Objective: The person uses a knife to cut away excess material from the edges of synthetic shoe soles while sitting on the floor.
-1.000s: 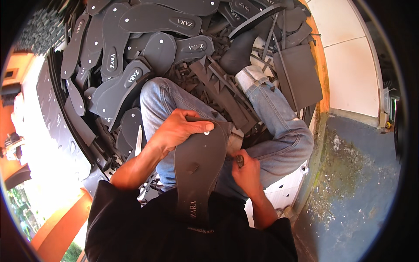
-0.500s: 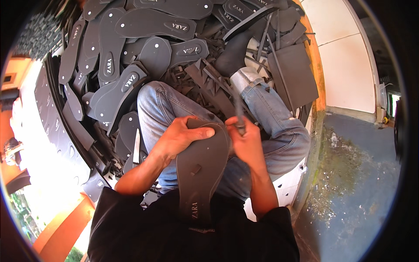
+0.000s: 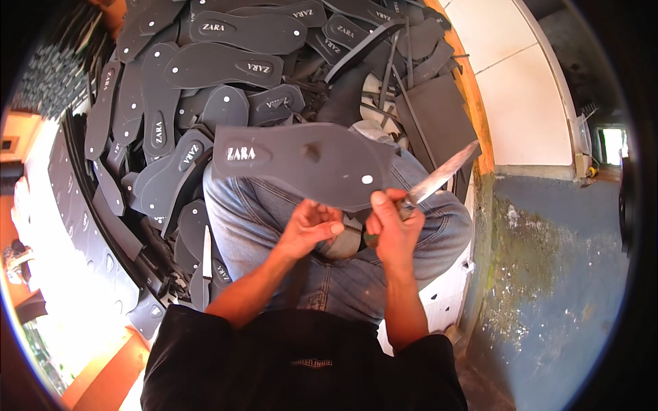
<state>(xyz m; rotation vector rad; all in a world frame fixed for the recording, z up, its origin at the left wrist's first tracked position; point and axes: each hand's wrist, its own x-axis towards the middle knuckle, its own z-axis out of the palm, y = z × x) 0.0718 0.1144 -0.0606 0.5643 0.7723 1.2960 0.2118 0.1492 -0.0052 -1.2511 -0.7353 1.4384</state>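
A dark grey flip-flop sole (image 3: 288, 161) lies crosswise in front of me above my lap, its left end slightly blurred. My right hand (image 3: 395, 226) is closed round a knife (image 3: 442, 177), whose blade points up and to the right. The thumb of that hand meets the near right edge of the sole; whether it also grips the sole, I cannot tell. Just below the sole, my left hand (image 3: 308, 227) has loosely curled fingers with the thumb apart, and nothing shows in it. A round thing between the hands is partly hidden.
Many dark soles (image 3: 157, 103) are heaped ahead and to the left. Off-cuts and a dark sheet (image 3: 439, 120) lie beyond my right knee. A pale blade-like strip (image 3: 207, 252) rests among soles by my left knee. An orange-edged ledge (image 3: 473, 96) borders the right side.
The sole has swung from upright against my body to crosswise over my lap. My left hand has let go of it and moved down. The knife blade now tilts to the right.
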